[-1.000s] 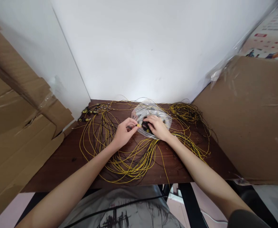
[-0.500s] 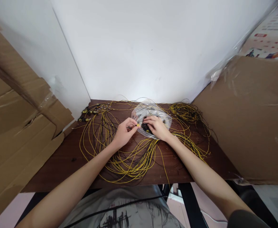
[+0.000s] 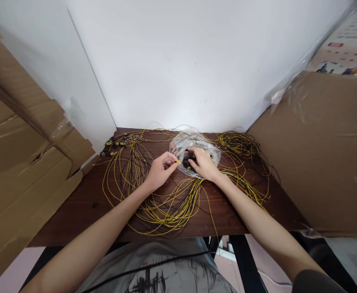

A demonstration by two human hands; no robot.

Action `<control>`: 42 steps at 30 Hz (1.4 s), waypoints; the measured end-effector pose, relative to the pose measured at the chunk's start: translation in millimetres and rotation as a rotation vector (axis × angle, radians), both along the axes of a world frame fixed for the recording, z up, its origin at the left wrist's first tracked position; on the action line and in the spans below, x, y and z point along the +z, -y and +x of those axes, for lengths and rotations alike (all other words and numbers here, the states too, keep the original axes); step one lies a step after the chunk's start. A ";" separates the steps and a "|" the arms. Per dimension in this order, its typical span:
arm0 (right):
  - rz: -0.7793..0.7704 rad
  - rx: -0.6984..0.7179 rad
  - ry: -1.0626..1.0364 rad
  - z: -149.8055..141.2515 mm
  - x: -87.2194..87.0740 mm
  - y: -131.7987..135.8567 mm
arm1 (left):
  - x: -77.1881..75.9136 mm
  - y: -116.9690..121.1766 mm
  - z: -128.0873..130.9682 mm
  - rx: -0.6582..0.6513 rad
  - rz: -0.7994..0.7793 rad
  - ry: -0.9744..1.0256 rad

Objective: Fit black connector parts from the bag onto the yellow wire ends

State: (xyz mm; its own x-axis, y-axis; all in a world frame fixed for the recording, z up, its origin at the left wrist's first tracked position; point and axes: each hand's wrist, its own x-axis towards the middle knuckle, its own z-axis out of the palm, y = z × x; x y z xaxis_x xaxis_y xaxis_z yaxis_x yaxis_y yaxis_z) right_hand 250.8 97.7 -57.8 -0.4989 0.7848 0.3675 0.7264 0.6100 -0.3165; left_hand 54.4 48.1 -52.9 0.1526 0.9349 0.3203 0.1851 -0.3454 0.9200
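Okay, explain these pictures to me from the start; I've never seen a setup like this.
There is no robot here, just a person working with two bare hands. Every picture comes from one camera worn on the head, looking forward and down past the forearms.

On the brown table lie loops of thin yellow and black wires, with a tangled bundle at the far right and small black-and-yellow pieces at the far left. In the middle is a clear plastic bag with dark pieces in it.

The left hand pinches a small yellow piece. The right hand is over the bag, fingers spread at the dark pieces. Cardboard stands on both sides.
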 end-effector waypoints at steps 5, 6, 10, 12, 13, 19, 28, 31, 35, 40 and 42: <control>0.003 -0.024 0.044 -0.2 -3.0 -0.3 | -0.2 0.2 -0.4 -0.007 -0.004 0.003; 0.001 -0.026 0.041 -0.3 -2.5 -0.1 | -0.3 0.2 -0.5 -0.007 -0.006 0.005; -0.003 -0.038 -0.005 -0.1 1.5 1.3 | -0.6 -0.5 -0.7 -0.005 -0.013 0.012; -0.006 -0.045 -0.025 0.2 2.9 1.4 | -0.6 -0.6 -0.8 -0.005 -0.011 0.006; -0.008 -0.049 -0.031 0.4 3.4 1.3 | -0.5 -0.5 -0.8 -0.005 -0.008 0.002; -0.020 -0.069 -0.041 2.2 5.8 -0.5 | 1.0 0.3 0.1 -0.012 -0.011 0.006; 0.068 -0.146 0.006 6.9 7.7 -0.2 | 1.7 1.7 0.2 0.001 -0.020 -0.001; 0.067 -0.152 0.046 7.7 6.1 -0.9 | 2.2 1.8 0.2 0.001 -0.022 -0.002; 0.067 -0.136 0.037 7.4 4.3 -1.8 | 2.4 1.5 0.3 -0.002 -0.021 0.008; 0.058 -0.130 -0.012 6.5 4.9 -1.0 | 2.2 1.6 0.3 -0.002 -0.018 0.012; 0.057 -0.123 -0.017 6.1 5.0 -0.7 | 2.2 1.6 0.3 -0.001 -0.016 0.002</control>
